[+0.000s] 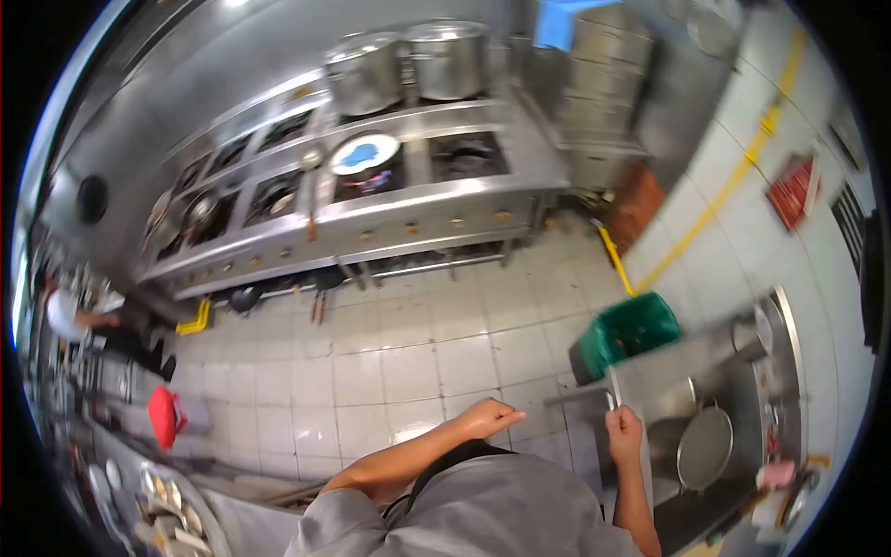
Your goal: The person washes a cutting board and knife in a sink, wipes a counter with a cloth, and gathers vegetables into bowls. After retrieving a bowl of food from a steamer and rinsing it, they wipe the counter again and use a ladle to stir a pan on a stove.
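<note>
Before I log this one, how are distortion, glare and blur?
Head view: strong fisheye bending, black corners; head view: glare patches on the floor; head view: motion-like blur smears the red wall item, while the right hand looks clearer.

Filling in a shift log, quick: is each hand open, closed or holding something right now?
Left hand: loosely closed, no held thing visible.
Right hand: closed, fingers curled in; whether anything small is inside cannot be told.

A steel sink (664,385) holds a round vessel (705,450).
</note>
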`<state>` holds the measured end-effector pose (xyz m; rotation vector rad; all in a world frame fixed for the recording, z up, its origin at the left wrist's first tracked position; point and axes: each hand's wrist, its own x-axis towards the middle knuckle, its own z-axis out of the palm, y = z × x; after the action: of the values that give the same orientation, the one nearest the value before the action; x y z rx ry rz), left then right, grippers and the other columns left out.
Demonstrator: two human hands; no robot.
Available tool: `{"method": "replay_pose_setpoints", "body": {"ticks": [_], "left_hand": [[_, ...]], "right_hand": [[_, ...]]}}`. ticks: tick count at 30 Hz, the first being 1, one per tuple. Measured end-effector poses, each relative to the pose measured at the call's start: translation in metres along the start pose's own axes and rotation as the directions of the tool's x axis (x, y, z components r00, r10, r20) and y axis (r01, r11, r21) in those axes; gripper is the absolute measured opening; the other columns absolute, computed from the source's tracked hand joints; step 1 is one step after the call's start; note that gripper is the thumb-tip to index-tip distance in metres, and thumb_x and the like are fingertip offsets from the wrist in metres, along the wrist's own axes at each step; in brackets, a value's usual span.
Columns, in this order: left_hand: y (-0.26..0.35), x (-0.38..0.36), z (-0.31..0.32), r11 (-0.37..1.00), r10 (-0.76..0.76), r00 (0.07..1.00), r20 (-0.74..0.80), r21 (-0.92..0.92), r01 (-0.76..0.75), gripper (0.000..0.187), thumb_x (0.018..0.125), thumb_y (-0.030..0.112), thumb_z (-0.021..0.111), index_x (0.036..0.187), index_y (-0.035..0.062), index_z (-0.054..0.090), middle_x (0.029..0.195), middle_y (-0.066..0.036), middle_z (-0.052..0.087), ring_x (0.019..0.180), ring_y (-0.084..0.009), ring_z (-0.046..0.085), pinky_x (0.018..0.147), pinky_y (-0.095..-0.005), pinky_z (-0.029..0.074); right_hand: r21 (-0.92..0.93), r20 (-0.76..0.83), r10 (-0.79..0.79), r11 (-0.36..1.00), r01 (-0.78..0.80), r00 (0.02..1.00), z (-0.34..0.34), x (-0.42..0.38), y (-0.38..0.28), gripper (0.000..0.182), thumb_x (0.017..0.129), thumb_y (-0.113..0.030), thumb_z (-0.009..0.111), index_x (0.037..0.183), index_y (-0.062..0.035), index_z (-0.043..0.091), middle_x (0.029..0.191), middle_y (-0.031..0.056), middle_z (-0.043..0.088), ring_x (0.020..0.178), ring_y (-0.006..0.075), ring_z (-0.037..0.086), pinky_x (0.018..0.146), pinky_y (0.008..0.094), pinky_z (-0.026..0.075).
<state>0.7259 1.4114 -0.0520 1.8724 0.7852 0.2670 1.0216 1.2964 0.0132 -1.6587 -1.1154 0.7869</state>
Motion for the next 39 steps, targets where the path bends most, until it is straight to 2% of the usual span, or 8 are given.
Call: {"method": "replay_pose_setpoints", "body": {"ticks": [6,12,16,24,26,32,37,39], "left_hand": [[-0.061,-0.102,-0.093,0.914,-0.404,0.81,-0.426,-0.221,0.34,0.058,0.092,0.053,0.055,0.064,0.0024,0.057,0.054,-0.005,0.047,0.053,-0.0165,0.04,0.053,-0.0336,0.039],[-0.107,-0.175,-0.106,0.873,-0.482,0.498,-0.72,-0.349,0.341,0.051,0.086,0.04,0.07,0.059,0.0042,0.047,0.052,-0.006,0.041,0.052,-0.0164,0.037,0.049,-0.0332,0.036],[-0.159,-0.207,-0.109,0.745,-0.654,0.216,-0.725,-0.567,0.351,0.051,0.086,0.035,0.072,0.057,0.0045,0.043,0.053,-0.001,0.037,0.054,-0.0103,0.034,0.048,-0.0318,0.033],[-0.281,-0.275,-0.206,0.516,-0.672,-0.224,-0.705,-0.664,0.541,0.053,0.095,0.042,0.054,0.074,-0.0057,0.059,0.056,-0.019,0.053,0.05,-0.0244,0.048,0.055,-0.0392,0.042],[-0.333,-0.306,-0.199,0.526,-0.667,-0.198,-0.718,-0.642,0.557,0.055,0.097,0.041,0.05,0.073,-0.0067,0.059,0.058,-0.022,0.056,0.05,-0.029,0.056,0.054,-0.0411,0.045],[-0.365,-0.331,-0.244,0.334,-0.938,0.071,-0.34,-0.828,0.45,0.037,0.095,0.032,0.053,0.08,-0.0012,0.06,0.068,-0.015,0.066,0.047,-0.0224,0.061,0.044,-0.0343,0.047],[-0.408,-0.291,-0.277,0.375,-0.917,0.291,-0.273,-0.838,0.396,0.018,0.09,0.02,0.06,0.095,0.0028,0.06,0.08,-0.009,0.069,0.051,-0.0176,0.06,0.04,-0.029,0.045],[-0.422,-0.272,-0.29,0.397,-0.896,0.378,-0.231,-0.796,0.456,0.019,0.089,0.021,0.06,0.096,0.0033,0.061,0.079,-0.009,0.069,0.051,-0.0173,0.06,0.041,-0.0289,0.045]], "right_hand": [[-0.166,0.477,0.048,0.985,0.036,0.878,0.167,0.099,-0.03,0.024,0.088,-0.023,0.067,0.082,-0.001,0.059,0.065,0.002,0.053,0.063,0.0083,0.046,0.057,0.0276,0.041],[-0.372,0.909,0.23,0.825,0.426,0.349,0.28,0.174,0.071,0.025,0.087,-0.032,0.069,0.092,-0.0075,0.067,0.075,0.0063,0.066,0.07,0.0168,0.062,0.066,0.0319,0.051],[-0.503,0.85,0.428,0.832,0.235,0.306,0.356,0.213,0.075,0.023,0.086,-0.028,0.068,0.097,-0.0076,0.067,0.078,0.0076,0.067,0.068,0.016,0.063,0.061,0.0327,0.052],[-0.369,0.878,0.321,0.927,0.074,0.356,0.577,0.312,0.006,0.03,0.09,-0.026,0.064,0.111,-0.005,0.061,0.08,0.0051,0.063,0.063,0.0138,0.058,0.058,0.0305,0.05],[-0.229,0.924,0.105,0.923,0.31,0.368,0.637,0.334,-0.017,0.03,0.091,-0.027,0.064,0.112,-0.0059,0.06,0.084,0.0049,0.063,0.067,0.0139,0.058,0.059,0.0317,0.05],[-0.057,0.961,0.026,0.993,0.104,0.276,0.699,0.319,-0.112,0.032,0.094,-0.035,0.059,0.114,-0.0097,0.06,0.089,0.0047,0.064,0.076,0.0144,0.061,0.064,0.0319,0.052],[-0.432,0.893,0.434,0.901,-0.043,0.119,0.607,0.313,-0.079,0.034,0.094,-0.036,0.055,0.118,-0.0108,0.058,0.093,0.0055,0.065,0.075,0.0144,0.062,0.064,0.0301,0.052],[-0.498,0.776,0.548,0.836,-0.229,0.311,0.547,0.328,-0.043,0.036,0.092,-0.034,0.058,0.12,-0.0112,0.057,0.093,0.0064,0.066,0.073,0.0157,0.064,0.062,0.0299,0.053]]}}
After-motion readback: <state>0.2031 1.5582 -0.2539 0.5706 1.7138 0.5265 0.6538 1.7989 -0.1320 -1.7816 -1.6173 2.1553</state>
